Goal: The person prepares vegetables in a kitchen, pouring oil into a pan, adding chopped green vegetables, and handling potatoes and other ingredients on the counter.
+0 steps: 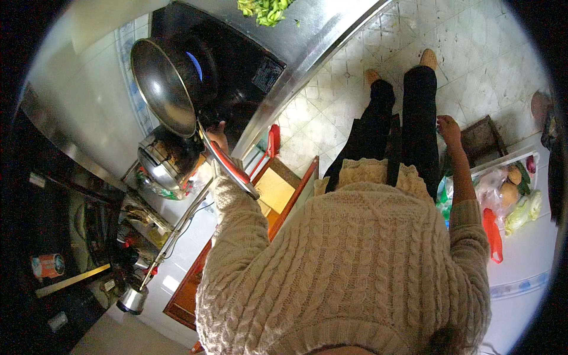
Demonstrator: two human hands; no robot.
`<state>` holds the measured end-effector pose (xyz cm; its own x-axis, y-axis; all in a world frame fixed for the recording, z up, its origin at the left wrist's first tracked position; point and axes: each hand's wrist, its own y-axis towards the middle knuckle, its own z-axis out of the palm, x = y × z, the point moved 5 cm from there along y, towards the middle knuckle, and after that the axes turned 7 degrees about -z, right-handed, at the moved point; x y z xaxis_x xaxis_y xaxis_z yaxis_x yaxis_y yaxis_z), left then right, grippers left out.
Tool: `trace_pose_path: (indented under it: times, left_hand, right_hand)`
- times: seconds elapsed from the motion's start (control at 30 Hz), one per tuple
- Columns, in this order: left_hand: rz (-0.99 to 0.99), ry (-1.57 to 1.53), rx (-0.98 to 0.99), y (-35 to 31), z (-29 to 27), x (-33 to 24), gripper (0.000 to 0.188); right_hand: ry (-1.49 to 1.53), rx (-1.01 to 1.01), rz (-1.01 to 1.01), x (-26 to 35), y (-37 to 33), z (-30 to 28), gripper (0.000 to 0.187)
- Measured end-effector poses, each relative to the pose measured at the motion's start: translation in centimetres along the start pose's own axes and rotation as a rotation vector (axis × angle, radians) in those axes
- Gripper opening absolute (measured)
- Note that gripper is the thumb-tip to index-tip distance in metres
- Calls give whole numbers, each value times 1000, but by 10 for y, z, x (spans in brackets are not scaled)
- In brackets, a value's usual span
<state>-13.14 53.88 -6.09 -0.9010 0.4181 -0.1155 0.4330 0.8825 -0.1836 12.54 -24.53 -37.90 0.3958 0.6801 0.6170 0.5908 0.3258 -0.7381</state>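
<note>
Fingers of the left hand [218, 139] look clamped on the wok [157, 83] near the root of its handle [235, 168], though the handle hides part of the grip. The wok is at the stove [239, 44], tilted, beside a blue flame [194, 66] that shows past its rim; whether its base touches the burner, I cannot tell.

To hold it well, I would close the whole hand on the handle, clear of the hot rim, keep the wrist straight against the pull of the bowl, and turn it slowly. The sleeve [236, 210] should be kept off the metal and away from the flame.

The wok's long axis runs slantwise: bowl toward the upper left, red handle toward the lower right, its end pointing back to the person. The lens bends the view, so the exact tilt is unsure.

Just below the bowl in the view is a steel pot [155, 163]. Greens [265, 10] lie on the steel desk [322, 26]. The right hand [449, 131] hangs by the trousers [421, 118], fingers loosely curled, nothing seen in them. Farther right are a cabbage [523, 212] and a red bag [491, 234].
</note>
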Motion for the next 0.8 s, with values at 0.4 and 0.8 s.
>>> trace_pose_path:
  times: [0.4,0.8]
  left_hand:
    - [-163,228,-173,-42,-29,-75,37]
    - [-136,-383,-554,-114,-112,-56,48]
  right_hand:
    - [42,-82,-103,109,-6,-22,17]
    - [-272,-173,-576,378,-87,-4,30]
